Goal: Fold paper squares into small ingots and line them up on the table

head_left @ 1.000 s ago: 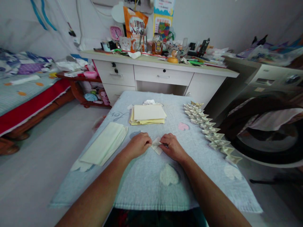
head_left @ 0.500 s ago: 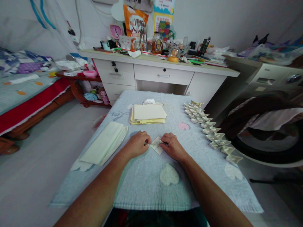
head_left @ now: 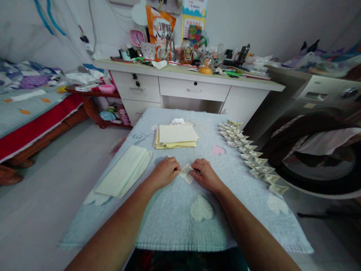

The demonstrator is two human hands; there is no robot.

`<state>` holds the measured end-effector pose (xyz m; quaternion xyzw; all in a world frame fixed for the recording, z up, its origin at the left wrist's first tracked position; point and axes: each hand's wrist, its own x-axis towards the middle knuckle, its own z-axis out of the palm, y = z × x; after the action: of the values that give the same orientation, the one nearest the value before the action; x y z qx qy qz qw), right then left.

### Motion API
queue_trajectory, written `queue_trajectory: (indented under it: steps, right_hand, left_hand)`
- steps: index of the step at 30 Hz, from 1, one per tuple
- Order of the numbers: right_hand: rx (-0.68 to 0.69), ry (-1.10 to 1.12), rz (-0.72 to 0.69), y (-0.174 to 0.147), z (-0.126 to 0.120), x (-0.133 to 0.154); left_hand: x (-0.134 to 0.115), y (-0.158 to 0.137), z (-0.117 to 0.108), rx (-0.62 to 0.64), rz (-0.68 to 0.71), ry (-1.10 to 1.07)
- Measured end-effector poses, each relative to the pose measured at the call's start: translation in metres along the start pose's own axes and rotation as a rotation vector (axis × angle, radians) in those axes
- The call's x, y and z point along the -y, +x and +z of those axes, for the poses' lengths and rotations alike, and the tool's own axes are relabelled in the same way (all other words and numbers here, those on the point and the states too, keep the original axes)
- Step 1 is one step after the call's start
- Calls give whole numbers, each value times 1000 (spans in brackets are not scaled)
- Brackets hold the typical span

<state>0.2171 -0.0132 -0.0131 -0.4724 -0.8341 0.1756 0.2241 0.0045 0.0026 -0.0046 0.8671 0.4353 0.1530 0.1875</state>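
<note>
Folded paper (head_left: 186, 175) is lying flat near the middle of the cloth-covered bench (head_left: 169, 229), between both hands. With my right hand (head_left: 205, 174) I am pinching its right corner, that grip looking nearly closed; my left hand (head_left: 166, 171) is meeting the left corner, but I cannot tell whether its grip is closing on it. I am judging this piece as part-done: the shaped pieces (head_left: 249, 156) along the right are standing pointed, apparently finished. Sheets are seemingly waiting in the left stack (head_left: 124, 171) and far stack (head_left: 178, 133).
</note>
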Motion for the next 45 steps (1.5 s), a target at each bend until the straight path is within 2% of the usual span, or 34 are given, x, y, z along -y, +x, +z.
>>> queue_trajectory:
  steps: [8,13,15,21,27,36,45]
  right_hand:
    - [-47,26,39,0,0,1]
    - [-44,29,27,0,1,0]
    - [-33,32,22,0,1,0]
    - [-17,54,29,-6,-8,-4]
    - [6,24,47,-10,-18,-14]
    - [31,32,57,-8,-19,-17]
    - [37,-15,84,-7,-19,-13]
  left_hand:
    - [-4,-1,1,-61,-3,20]
    - [-14,6,9,-170,-22,-111]
    - [-19,9,13,-178,-36,-175]
    - [-21,13,17,-76,-5,-208]
    - [-21,12,17,-63,-2,-174]
    - [-21,13,17,-52,11,-144]
    - [-24,16,22,-111,-47,-144]
